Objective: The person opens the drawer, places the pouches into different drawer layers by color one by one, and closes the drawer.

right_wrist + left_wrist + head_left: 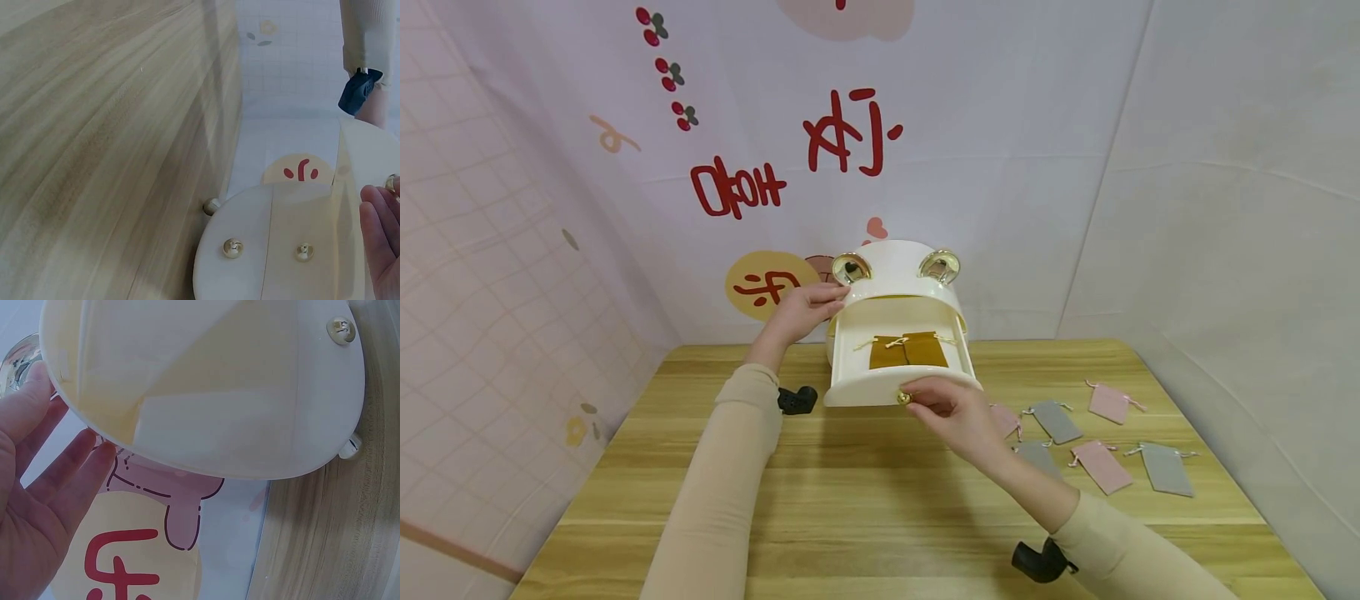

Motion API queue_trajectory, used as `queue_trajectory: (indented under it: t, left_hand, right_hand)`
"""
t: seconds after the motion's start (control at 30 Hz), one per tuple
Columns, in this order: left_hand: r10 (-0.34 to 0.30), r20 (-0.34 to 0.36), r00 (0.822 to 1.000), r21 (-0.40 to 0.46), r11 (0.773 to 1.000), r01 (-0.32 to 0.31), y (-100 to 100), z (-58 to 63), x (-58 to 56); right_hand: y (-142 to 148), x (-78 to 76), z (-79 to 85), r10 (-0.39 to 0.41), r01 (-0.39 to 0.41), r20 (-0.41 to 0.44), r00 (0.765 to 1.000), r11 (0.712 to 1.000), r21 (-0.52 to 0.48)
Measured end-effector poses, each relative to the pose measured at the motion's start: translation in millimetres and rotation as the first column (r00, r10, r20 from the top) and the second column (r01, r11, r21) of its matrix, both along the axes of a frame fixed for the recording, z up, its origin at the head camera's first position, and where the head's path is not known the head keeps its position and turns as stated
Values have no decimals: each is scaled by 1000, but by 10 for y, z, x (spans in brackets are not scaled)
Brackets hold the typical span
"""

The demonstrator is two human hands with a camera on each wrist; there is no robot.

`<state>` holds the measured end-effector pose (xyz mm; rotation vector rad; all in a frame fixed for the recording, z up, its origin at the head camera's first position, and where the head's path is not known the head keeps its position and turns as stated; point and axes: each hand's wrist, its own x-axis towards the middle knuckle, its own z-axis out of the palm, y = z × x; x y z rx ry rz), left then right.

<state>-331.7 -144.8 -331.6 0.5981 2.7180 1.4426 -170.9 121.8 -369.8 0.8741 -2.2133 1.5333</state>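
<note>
A white box (pixel 891 267) with round gold eye-like ornaments stands at the back of the table, its top drawer (pixel 857 390) pulled far out. Inside the drawer lie two brown drawstring pouches (pixel 927 350) with cream cords. My right hand (pixel 958 414) pinches the round gold knob (pixel 905 398) on the drawer front between thumb and fingers. At the box's left side, beside one gold ornament (pixel 852 268), my left hand (pixel 805 310) touches the edge with its fingertips, as the left wrist view shows. Lower on the box front are two more gold knobs (pixel 233 248).
Several pink pouches (pixel 1101 467) and grey pouches (pixel 1165 468) lie on the right of the wooden table (pixel 850 517). Behind the box hangs a white cloth (pixel 1000 167) with red lettering. Black wrist devices (pixel 1041 561) sit at both sleeves.
</note>
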Motion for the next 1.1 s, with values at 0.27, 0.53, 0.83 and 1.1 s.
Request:
queue_trajectory:
  t: [0.27, 0.53, 0.83, 1.1]
  left_hand:
    - [5, -3, 1000, -12, 1000, -5, -5, -7, -4]
    - [5, 8, 1000, -7, 1000, -4, -2, -15, -11]
    - [4, 2, 1000, -22, 1000, -4, -9, -19, -15]
    - [8, 1, 1000, -21, 1000, -8, -18, -21, -22]
  right_hand:
    - [-16, -70, 60, 8, -8, 11, 1000, 998, -55]
    - [-36, -212, 112, 23, -14, 102, 995, 996, -92]
    - [-78, -391, 157, -14, 23, 108, 994, 996, -83]
    - [-89, -534, 175, -17, 27, 124, 992, 996, -86]
